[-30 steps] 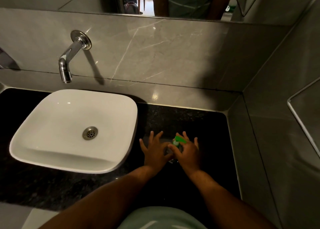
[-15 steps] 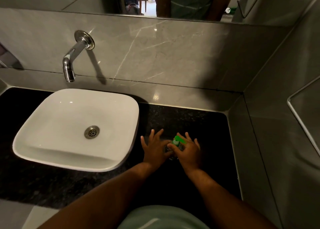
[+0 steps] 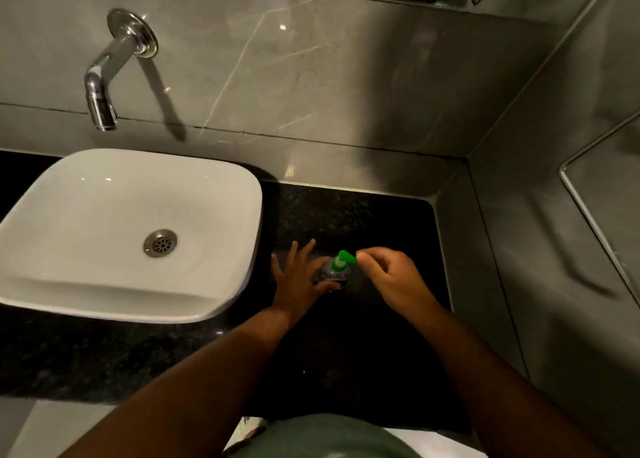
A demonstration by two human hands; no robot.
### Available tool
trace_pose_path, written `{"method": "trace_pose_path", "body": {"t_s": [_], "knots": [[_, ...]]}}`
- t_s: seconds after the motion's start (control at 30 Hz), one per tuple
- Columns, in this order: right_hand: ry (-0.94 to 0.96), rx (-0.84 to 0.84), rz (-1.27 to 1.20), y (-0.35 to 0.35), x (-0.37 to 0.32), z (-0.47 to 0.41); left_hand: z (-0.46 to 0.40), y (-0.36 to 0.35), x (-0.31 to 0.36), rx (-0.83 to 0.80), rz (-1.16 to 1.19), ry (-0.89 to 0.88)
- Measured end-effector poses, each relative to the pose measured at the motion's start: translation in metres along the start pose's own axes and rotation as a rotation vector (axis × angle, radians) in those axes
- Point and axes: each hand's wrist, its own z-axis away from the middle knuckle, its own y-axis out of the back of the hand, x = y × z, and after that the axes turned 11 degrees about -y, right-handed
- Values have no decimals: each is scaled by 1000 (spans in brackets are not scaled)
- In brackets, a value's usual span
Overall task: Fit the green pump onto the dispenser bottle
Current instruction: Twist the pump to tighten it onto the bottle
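Standing upright on the dark counter [image 3: 363,222], the clear dispenser bottle [image 3: 330,275] is sitting near the counter's right edge, just beside the right rim of the white basin [image 3: 131,236]. The green pump [image 3: 343,262] is sitting on top of the bottle's neck, its nozzle pointing toward the counter's right edge; whether it is fully seated cannot be told. The left hand [image 3: 298,279] is pressing against the bottle's left side, fingers spread apart and stretched toward the back edge of the counter, thumb curling around the bottle's near side. The right hand [image 3: 391,277] is hanging just to the right of the pump, fingers curled loosely inward, with the fingertips [image 3: 363,257] lying right at the nozzle's tip; whether they are pinching it or only touching it cannot be told. Both bare forearms are reaching in from the counter's front edge. A chrome tap [image 3: 104,87] is jutting from the grey wall over the basin's back rim.
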Motion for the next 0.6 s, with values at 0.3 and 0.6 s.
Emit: {"method": "trace_pose_path", "body": {"t_s": [0.3, 0.6], "knots": [[-178, -79, 204, -4, -18, -17, 1, 2, 4, 17, 13, -16], [-289, -102, -104, -24, -17, -3, -4, 11, 5, -65, -22, -8]]}}
